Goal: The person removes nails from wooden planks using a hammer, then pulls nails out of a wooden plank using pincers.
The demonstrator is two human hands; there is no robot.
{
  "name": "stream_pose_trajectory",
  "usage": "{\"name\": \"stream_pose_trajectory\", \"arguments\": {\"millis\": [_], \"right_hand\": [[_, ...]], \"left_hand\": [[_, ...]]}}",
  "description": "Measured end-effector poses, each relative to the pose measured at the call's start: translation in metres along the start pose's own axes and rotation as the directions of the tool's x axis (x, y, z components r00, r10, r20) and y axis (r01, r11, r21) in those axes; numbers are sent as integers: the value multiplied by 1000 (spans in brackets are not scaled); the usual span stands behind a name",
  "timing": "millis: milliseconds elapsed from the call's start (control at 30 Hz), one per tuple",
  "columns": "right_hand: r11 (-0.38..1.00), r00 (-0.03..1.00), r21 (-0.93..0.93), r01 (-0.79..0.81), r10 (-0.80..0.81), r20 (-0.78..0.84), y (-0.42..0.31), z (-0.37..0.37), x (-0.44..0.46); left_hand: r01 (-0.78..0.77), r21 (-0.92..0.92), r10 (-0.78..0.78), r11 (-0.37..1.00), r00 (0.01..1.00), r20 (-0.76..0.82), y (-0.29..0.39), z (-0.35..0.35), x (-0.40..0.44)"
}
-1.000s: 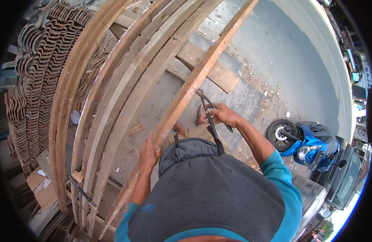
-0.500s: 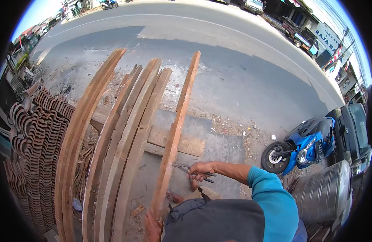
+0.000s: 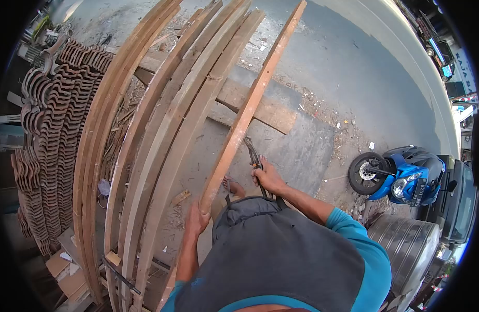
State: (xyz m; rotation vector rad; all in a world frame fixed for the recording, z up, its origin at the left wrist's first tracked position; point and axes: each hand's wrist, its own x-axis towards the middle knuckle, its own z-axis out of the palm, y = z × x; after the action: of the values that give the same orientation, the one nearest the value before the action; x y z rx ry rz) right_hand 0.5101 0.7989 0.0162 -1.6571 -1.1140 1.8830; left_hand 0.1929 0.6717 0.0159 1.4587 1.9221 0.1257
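Note:
My left hand (image 3: 197,221) is wrapped round a long reddish wooden beam (image 3: 242,117) near its lower part. The beam slants from the lower middle to the top of the view. My right hand (image 3: 269,178) is closed on the handles of long dark pincers (image 3: 253,155), whose jaws are beside the beam's right side. Whether the jaws touch the wood I cannot tell. Several more beams (image 3: 167,140) lie to the left of the one I hold, over a flat crosswise board (image 3: 273,115).
Stacked roof tiles (image 3: 60,130) stand at the left. A blue motorbike (image 3: 406,177) and a ribbed metal tank (image 3: 403,249) are at the right, with a dark car (image 3: 460,203) behind. A black bar (image 3: 122,276) lies across the beams at lower left. My feet are below the pincers.
The view has tilted back down from the road. My right hand and the pincers have moved closer to my body, and the pincers' handles are closer together than a second ago.

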Motion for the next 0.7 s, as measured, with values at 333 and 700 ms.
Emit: {"name": "stream_pose_trajectory", "arguments": {"millis": [333,700], "right_hand": [[897,983,404,-181,182,37,-8,-35,-31],[941,979,309,-137,79,190,-64,-99,21]], "left_hand": [[103,-308,-14,946,961,276,18,-53,20],[116,-196,-74,974,975,210,87,-26,91]]}}
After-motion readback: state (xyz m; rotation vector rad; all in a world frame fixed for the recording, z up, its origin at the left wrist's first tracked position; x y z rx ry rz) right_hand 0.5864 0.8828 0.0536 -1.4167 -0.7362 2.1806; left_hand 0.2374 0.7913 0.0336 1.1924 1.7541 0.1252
